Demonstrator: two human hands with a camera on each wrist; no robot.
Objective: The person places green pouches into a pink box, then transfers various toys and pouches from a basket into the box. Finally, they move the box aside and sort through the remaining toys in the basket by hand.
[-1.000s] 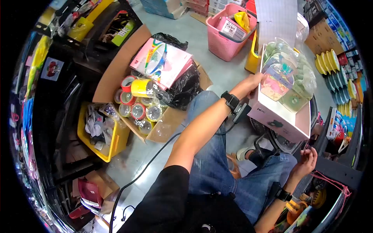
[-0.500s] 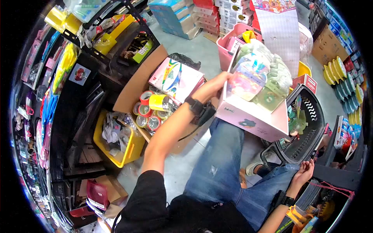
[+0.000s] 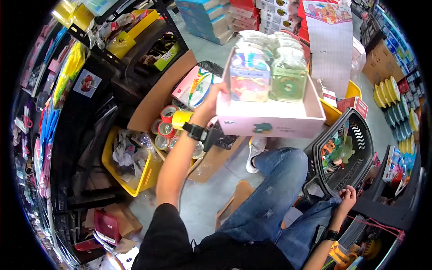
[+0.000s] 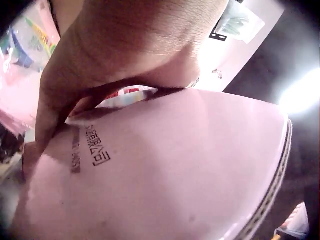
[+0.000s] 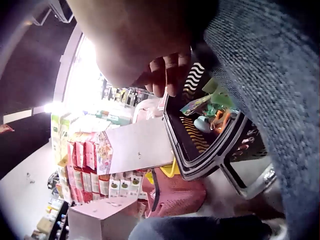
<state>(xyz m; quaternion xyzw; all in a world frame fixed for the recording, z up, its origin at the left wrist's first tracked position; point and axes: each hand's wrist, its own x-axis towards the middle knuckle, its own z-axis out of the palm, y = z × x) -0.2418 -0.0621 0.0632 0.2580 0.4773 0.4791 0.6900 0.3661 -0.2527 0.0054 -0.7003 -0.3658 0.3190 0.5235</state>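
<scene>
Gripping the pink box (image 3: 274, 126) by its left wall, the left hand (image 3: 209, 105) bends its fingers over the edge. The box has moved left, away from the black basket (image 3: 357, 171), and is now held straighter, by the brown carton (image 3: 158, 93) of tape rolls (image 3: 182, 120). Its bottle-shaped packs (image 3: 288, 85) show clearly, so looking inside is probably easier. The right hand (image 3: 348, 200) is loosely bent near the basket and seems to hold nothing.

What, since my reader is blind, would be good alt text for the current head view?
A person's left hand grips a pink open-topped box holding clear packages, some pink, some green. The right hand is near a black basket. At left, a cardboard box holds rolls of tape.
</scene>
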